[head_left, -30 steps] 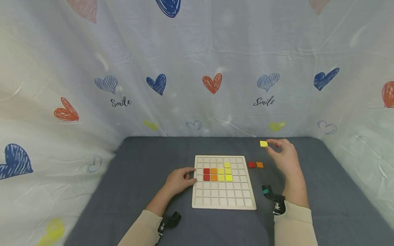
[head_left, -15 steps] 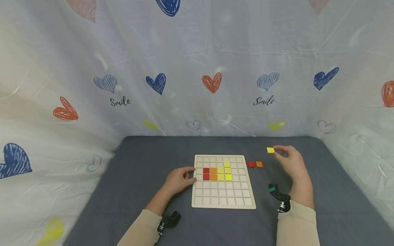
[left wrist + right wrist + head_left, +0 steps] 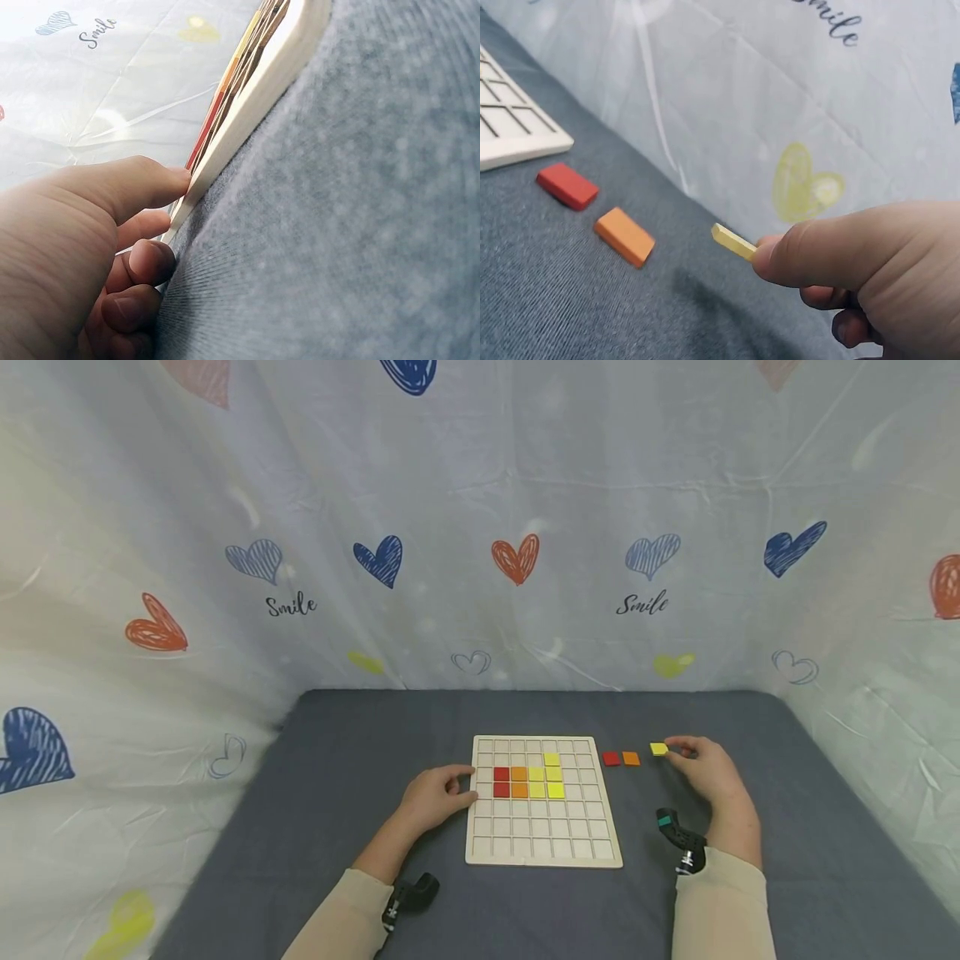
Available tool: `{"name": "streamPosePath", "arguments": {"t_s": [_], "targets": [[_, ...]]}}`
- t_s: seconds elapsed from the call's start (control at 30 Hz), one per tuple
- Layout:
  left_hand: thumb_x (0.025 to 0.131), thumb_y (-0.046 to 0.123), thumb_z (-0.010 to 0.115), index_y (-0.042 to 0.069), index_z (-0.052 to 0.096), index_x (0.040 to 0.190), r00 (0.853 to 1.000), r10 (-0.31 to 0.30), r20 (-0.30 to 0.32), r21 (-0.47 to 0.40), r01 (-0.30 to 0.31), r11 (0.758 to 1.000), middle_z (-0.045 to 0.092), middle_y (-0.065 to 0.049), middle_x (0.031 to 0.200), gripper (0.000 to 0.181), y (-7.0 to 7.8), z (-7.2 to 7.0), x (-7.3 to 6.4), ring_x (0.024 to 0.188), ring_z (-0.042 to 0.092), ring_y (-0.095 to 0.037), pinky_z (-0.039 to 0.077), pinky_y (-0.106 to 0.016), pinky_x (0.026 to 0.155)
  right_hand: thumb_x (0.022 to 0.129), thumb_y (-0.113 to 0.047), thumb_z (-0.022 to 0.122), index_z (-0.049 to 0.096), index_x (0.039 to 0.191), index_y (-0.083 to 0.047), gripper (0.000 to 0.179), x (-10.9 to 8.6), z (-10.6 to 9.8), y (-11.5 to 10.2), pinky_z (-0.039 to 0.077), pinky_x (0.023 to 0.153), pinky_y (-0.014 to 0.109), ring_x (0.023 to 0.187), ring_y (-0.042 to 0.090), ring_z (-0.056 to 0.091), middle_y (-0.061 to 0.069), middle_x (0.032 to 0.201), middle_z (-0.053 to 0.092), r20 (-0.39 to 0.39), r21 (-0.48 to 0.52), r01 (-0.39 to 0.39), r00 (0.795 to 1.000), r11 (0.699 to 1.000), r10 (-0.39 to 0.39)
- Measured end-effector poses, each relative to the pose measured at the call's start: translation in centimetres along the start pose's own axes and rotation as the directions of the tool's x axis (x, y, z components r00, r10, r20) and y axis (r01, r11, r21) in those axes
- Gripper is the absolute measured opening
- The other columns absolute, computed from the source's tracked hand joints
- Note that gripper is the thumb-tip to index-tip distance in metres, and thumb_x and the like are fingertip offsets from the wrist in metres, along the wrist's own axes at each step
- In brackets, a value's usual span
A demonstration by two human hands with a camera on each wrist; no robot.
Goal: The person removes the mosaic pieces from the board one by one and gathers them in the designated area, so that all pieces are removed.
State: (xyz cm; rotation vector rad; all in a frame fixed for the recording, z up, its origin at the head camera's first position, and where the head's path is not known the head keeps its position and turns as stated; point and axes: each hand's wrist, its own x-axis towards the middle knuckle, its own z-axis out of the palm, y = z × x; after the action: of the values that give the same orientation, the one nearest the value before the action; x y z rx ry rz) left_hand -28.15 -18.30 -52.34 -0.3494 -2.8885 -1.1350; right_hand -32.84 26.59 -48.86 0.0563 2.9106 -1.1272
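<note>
In the head view my right hand (image 3: 707, 768) pinches a small square yellow tile (image 3: 658, 749) between thumb and fingers. The right wrist view shows this yellow tile (image 3: 733, 243) tilted and apart from the cloth. To its left lie an orange tile (image 3: 631, 759) and a red tile (image 3: 611, 759), side by side. My left hand (image 3: 432, 798) rests its thumb and a fingertip against the left edge of a pale wooden grid board (image 3: 534, 852). Red, orange and yellow tiles sit in several of the board's squares. In the left wrist view, the thumb (image 3: 142, 184) touches the board's rim.
A grey cloth (image 3: 360, 735) covers the table under everything. Behind and at the sides hangs a white curtain (image 3: 450, 485) printed with hearts. Each wrist wears a black camera mount, such as the right mount (image 3: 682, 837).
My right hand has moved to the right and then down with the yellow tile, coming level with the loose red and orange tiles. The left hand and board stay put.
</note>
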Motion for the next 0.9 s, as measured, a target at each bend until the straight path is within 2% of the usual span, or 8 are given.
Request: {"name": "streamPosePath", "arguments": {"t_s": [0.27,0.53,0.9], "targets": [[0.093,0.029,0.079,0.014,0.072,0.13,1.0,0.006,-0.005,0.006,-0.006,1.0,0.048,0.007,0.059,0.041,0.1,-0.1,-0.1,0.049,0.038,-0.008,0.031,-0.027,0.051,0.103,-0.019,0.061,0.062,0.132,0.005,0.037,0.5,1.2,1.0,0.041,0.077,0.049,0.093,0.035,0.049,0.022,0.109,0.053,0.017,-0.024,-0.022,1.0,0.999,0.022],[0.093,0.03,0.078,0.014,0.071,0.13,1.0,0.006,0.0,0.003,-0.006,1.0,0.047,0.007,0.058,0.041,0.0,-0.1,-0.1,0.048,0.037,-0.008,0.03,-0.027,0.05,0.101,-0.017,0.063,0.065,0.129,0.003,0.035,0.7,1.9,1.4,0.041,0.079,0.053,0.091,0.036,0.053,0.022,0.108,0.058,-0.024,-0.088,-0.007,1.0,0.996,0.005],[0.093,0.031,0.078,0.015,0.071,0.132,1.0,0.003,0.006,0.009,-0.003,1.0,0.047,0.008,0.059,0.042,0.0,-0.1,-0.1,0.049,0.038,-0.008,0.031,-0.027,0.051,0.103,-0.019,0.061,0.056,0.138,0.007,0.044,0.4,1.1,0.7,0.039,0.074,0.046,0.091,0.033,0.048,0.017,0.101,0.048,-0.003,0.019,0.016,1.0,1.0,-0.016]]}}
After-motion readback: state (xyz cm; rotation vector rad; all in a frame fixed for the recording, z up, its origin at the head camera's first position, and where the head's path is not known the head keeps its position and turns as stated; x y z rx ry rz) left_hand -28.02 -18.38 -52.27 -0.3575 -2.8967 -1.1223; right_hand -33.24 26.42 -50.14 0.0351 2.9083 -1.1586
